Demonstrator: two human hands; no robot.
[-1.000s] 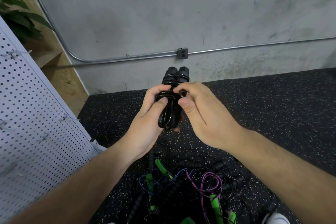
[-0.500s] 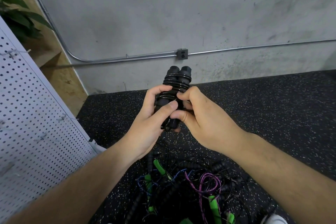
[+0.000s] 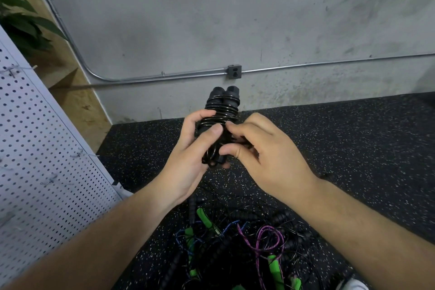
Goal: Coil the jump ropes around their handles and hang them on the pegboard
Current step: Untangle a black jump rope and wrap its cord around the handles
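Note:
A black jump rope [image 3: 222,106] is held upright at chest height, its two handles side by side with several turns of black cord wound round their upper half. My left hand [image 3: 191,155] grips the lower part of the handles, thumb pressed on the cord. My right hand [image 3: 263,150] pinches the loose cord end near the bottom of the bundle with thumb and fingertips. The white pegboard [image 3: 35,148] leans at the left, with small wire hooks on it and nothing hanging there.
A tangled heap of jump ropes [image 3: 235,242], black, green, blue and purple, lies on the speckled black floor below my hands. A grey concrete wall with a metal conduit [image 3: 164,75] and outlet box stands ahead. A plant [image 3: 21,21] sits behind the pegboard.
My right hand has slid from the top of the wound cord down to the lower end of the bundle. The left hand keeps its grip; the bundle sits slightly lower in view.

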